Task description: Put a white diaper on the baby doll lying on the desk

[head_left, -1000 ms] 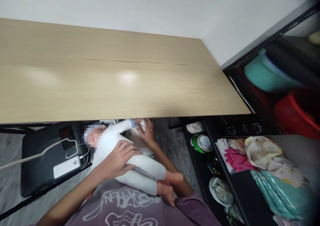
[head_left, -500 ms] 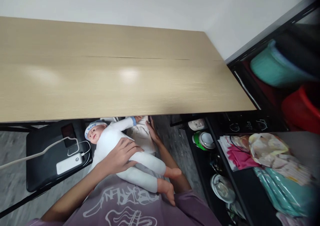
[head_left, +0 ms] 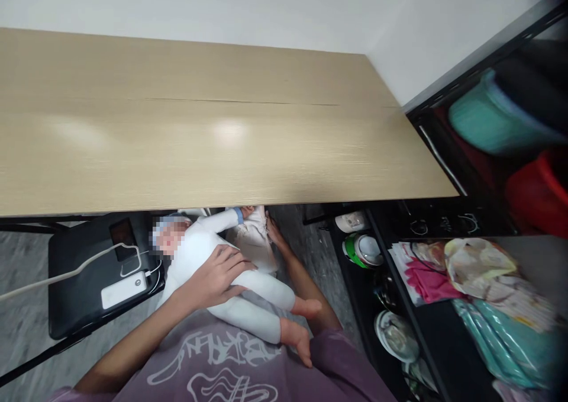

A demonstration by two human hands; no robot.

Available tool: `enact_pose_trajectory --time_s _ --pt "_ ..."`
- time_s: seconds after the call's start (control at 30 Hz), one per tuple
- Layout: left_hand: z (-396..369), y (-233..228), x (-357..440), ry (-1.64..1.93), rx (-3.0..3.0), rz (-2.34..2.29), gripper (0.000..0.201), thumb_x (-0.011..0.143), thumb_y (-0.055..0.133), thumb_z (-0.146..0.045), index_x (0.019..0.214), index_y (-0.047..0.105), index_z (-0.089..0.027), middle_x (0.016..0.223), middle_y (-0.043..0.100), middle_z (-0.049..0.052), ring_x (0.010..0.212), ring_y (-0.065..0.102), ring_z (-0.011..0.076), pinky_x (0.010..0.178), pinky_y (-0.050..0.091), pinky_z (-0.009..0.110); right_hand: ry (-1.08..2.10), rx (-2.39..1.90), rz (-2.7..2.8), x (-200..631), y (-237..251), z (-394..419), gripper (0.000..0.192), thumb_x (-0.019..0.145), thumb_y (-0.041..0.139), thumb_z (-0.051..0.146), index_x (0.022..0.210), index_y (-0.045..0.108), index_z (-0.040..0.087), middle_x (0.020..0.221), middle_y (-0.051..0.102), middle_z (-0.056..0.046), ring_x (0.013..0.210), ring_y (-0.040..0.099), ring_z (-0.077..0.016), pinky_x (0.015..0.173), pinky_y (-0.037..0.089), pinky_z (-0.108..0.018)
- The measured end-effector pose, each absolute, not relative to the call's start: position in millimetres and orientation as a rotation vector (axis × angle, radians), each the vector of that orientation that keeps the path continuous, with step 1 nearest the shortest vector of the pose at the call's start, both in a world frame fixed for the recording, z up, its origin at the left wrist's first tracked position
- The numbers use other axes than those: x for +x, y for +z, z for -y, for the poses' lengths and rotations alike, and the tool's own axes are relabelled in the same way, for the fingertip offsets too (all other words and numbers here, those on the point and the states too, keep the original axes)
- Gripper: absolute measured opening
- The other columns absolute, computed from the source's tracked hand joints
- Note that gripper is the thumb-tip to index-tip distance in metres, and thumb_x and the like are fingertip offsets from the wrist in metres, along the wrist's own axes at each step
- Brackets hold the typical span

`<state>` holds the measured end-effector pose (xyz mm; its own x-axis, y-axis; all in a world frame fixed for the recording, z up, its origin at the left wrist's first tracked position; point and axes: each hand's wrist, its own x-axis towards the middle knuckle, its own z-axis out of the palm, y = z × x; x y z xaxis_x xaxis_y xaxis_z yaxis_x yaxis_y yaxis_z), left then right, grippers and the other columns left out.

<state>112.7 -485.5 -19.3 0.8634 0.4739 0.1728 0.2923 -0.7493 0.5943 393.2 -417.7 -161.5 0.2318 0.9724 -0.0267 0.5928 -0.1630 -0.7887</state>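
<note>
A baby doll (head_left: 195, 254) in a white suit with blue cuffs and a cap lies across my lap, its head to the left and bare feet to the right. My left hand (head_left: 224, 275) rests flat on its middle, fingers stretched out and slightly apart. Beside the doll, partly under the tabletop edge, is a cream-coloured cloth item (head_left: 252, 242) whose exact kind I cannot make out. At its right edge is my right hand (head_left: 275, 230), with the fingers reaching up along its side; their tips are partly hidden. The doll's hand lies over the cloth's top.
A wooden tabletop (head_left: 222, 153) spans the view above my lap. On the left, a black seat (head_left: 75, 295) carries a white power bank (head_left: 124, 289) and cables. To the right, a black shelf (head_left: 426, 331) holds jars, a pink cloth and teal packets, with a teal bucket (head_left: 488, 118) and red bucket (head_left: 536, 189) above.
My right hand has shifted slightly right and down along the cloth item's edge. The left hand and the doll stay in place.
</note>
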Motion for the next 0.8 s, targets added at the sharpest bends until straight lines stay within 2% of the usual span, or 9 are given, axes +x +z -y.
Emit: enact_pose_trajectory --time_s 0.13,0.27,0.37,0.43,0.5,0.57,0.67,0.7,0.8 --pt "489.0 -19.4 108.9 0.435 2.443 -0.554 0.041 0.114 0.072 -0.038 0.151 0.064 -0.022 0.135 0.078 0.012 0.126 0.065 0.0339 0.112 0.045 0.052 0.648 -1.880 1.347 409.9 -137.6 448.1 0.061 0.118 0.036 0.059 0.137 0.077 0.018 0.139 0.080 -0.019 0.135 0.073 -0.0309 0.123 0.055 -0.057" --pt "488.8 -17.8 108.7 0.425 2.442 -0.547 0.045 0.113 0.074 -0.040 0.155 0.065 -0.024 0.137 0.080 0.011 0.129 0.065 0.0334 0.113 0.046 0.051 0.658 -1.611 1.684 394.0 -88.6 465.1 0.045 0.117 0.051 0.049 0.145 0.076 0.024 0.144 0.079 -0.015 0.141 0.072 -0.0321 0.127 0.054 -0.056" --pt "485.1 -14.8 112.9 0.431 2.458 -0.530 0.045 0.113 0.073 -0.041 0.155 0.068 -0.024 0.136 0.081 0.011 0.126 0.067 0.0326 0.113 0.048 0.051 0.718 -1.391 2.121 360.3 -67.1 449.6 0.052 0.116 0.056 0.038 0.168 0.062 0.030 0.172 0.064 -0.009 0.163 0.055 -0.0305 0.138 0.044 -0.056" --pt "485.6 -12.8 112.2 0.449 2.458 -0.523 0.045 0.114 0.073 -0.041 0.155 0.068 -0.024 0.138 0.081 0.011 0.127 0.068 0.0321 0.115 0.049 0.051 0.725 -1.313 2.317 336.6 -67.6 428.9 0.062 0.112 0.062 0.027 0.173 0.055 0.029 0.179 0.056 -0.009 0.168 0.048 -0.0301 0.142 0.039 -0.055" --pt "493.3 -14.0 102.4 0.487 2.423 -0.559 0.046 0.115 0.072 -0.041 0.158 0.066 -0.025 0.145 0.079 0.012 0.136 0.067 0.0318 0.121 0.048 0.051 0.732 -1.329 2.424 317.9 -74.5 409.7 0.061 0.105 0.067 0.016 0.165 0.063 0.023 0.166 0.067 -0.012 0.157 0.059 -0.0320 0.137 0.045 -0.053" --pt "510.3 -22.2 80.7 0.587 2.361 -0.690 0.041 0.117 0.068 -0.036 0.157 0.064 -0.028 0.151 0.076 0.011 0.145 0.065 0.0306 0.124 0.048 0.050 0.742 -1.354 2.449 306.2 -79.8 399.3 0.048 0.104 0.069 0.014 0.152 0.071 0.019 0.148 0.077 -0.012 0.140 0.069 -0.0318 0.127 0.052 -0.049" --pt "547.4 -49.1 33.0 0.854 2.189 -1.185 0.031 0.116 0.064 -0.029 0.147 0.066 -0.029 0.147 0.074 0.012 0.143 0.067 0.0304 0.122 0.051 0.051 0.747 -1.330 2.416 298.3 -74.9 401.4 0.038 0.106 0.070 0.016 0.144 0.074 0.019 0.139 0.078 -0.009 0.130 0.072 -0.0301 0.115 0.058 -0.043" --pt "559.6 -60.0 16.9 0.906 2.066 -1.427 0.032 0.114 0.067 -0.034 0.145 0.065 -0.026 0.147 0.073 0.015 0.142 0.067 0.0330 0.121 0.051 0.055 0.749 -1.319 2.406 296.6 -70.2 404.5 0.038 0.106 0.070 0.015 0.144 0.073 0.019 0.140 0.077 -0.008 0.129 0.073 -0.0297 0.111 0.060 -0.041" --pt "584.3 -87.8 -19.0 0.736 1.492 -1.872 0.062 0.102 0.076 -0.063 0.144 0.063 -0.018 0.147 0.071 0.022 0.138 0.070 0.0418 0.117 0.056 0.063 0.774 -1.305 2.404 289.3 -53.0 411.4 0.042 0.105 0.073 0.015 0.146 0.072 0.021 0.142 0.076 -0.005 0.116 0.076 -0.0266 0.101 0.061 -0.036"
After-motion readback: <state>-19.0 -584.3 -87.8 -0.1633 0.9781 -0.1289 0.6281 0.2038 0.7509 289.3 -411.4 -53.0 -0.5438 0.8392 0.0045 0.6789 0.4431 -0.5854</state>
